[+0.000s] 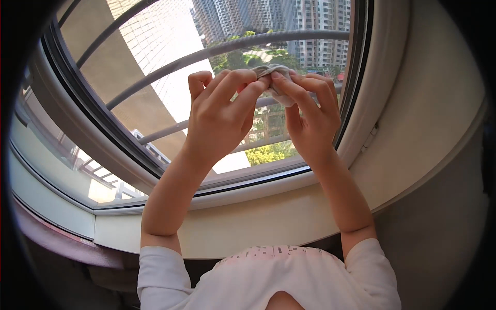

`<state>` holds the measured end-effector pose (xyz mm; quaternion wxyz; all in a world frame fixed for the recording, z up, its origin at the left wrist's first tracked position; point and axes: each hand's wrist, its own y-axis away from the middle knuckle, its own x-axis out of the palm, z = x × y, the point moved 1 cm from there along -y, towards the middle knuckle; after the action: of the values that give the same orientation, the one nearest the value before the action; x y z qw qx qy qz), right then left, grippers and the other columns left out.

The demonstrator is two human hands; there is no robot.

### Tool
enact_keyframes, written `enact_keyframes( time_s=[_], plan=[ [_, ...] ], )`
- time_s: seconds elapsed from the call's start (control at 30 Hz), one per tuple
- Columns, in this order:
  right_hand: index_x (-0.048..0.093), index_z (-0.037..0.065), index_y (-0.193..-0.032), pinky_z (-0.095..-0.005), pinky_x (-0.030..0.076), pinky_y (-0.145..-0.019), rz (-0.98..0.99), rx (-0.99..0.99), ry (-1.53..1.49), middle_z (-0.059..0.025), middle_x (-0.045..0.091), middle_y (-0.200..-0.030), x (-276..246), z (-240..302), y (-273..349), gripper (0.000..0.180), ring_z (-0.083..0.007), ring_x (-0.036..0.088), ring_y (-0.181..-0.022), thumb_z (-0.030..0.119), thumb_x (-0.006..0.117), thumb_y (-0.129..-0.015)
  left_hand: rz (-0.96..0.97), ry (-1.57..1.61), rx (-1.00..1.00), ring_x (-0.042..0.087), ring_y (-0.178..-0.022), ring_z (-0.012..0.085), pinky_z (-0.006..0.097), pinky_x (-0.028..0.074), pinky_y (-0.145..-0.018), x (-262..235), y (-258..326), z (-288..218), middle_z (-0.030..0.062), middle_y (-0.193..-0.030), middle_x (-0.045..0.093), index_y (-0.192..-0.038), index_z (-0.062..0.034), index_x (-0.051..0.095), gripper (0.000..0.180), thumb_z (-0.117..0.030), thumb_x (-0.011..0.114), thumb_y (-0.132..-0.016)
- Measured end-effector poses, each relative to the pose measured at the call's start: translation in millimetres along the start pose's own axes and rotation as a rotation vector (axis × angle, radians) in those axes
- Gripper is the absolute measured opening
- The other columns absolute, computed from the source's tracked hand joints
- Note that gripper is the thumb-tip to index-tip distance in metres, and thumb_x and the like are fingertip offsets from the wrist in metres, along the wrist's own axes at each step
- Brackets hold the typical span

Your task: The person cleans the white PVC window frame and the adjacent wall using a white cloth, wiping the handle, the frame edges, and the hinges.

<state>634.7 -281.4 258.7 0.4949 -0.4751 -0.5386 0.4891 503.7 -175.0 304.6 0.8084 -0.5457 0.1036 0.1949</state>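
Below cloth (279,67) and window (170,101), pale sill (258,227).

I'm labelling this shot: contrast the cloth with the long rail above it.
The cloth is pale and crumpled; the rail is darker and smooth. The cloth is a small bundle pinched by the left hand and right hand; the rail is a long bar. Both look greyish.

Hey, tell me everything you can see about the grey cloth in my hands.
The pale grey cloth looks like thin, soft fabric, bunched and creased, with a twisted fold along its top. The fingertips of the left hand and right hand pinch it, partly covering it. It's held up before the window; its full shape can't be told.
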Motion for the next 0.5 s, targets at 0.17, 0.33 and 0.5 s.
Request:
enact_keyframes(
  time_s=[0.17, 0.33, 0.5],
  plan=[
    [0.076, 0.016, -0.110, -0.0333, 0.056, -0.074, 0.054, 0.066, 0.049, -0.0021, 0.064, -0.099, -7, 5, 55, 0.046, -0.0233, 0.062, -0.090, -0.005, 0.078, -0.070, 0.057, 0.117, -0.065, 0.063, -0.083, 0.0131, 0.031, 0.038, -0.077, 20, 44, -20, 0.0008, -0.102, 0.065, -0.101, -0.0075, 0.070, 0.026, -0.002, 0.073, -0.076],
    [0.077, 0.011, -0.105, -0.0341, 0.059, -0.072, 0.320, 0.165, -0.048, -0.0050, 0.066, -0.099, -35, 25, 188, 0.036, -0.0238, 0.063, -0.088, 0.000, 0.078, -0.071, 0.322, 0.129, -0.106, 0.061, -0.083, 0.0105, 0.030, 0.038, -0.080, 41, 170, -73, 0.0000, -0.104, 0.064, -0.102, -0.0080, 0.070, 0.022, -0.007, 0.069, -0.080],
    [0.078, 0.008, -0.106, -0.0357, 0.057, -0.077, 0.466, 0.149, -0.110, -0.0056, 0.067, -0.100, -38, 25, 195, 0.038, -0.0265, 0.065, -0.087, -0.002, 0.076, -0.069, 0.311, -0.038, -0.038, 0.061, -0.079, 0.0067, 0.031, 0.033, -0.079, 53, 201, -84, -0.0035, -0.100, 0.066, -0.102, -0.0120, 0.073, 0.020, -0.007, 0.069, -0.083]
  ],
)
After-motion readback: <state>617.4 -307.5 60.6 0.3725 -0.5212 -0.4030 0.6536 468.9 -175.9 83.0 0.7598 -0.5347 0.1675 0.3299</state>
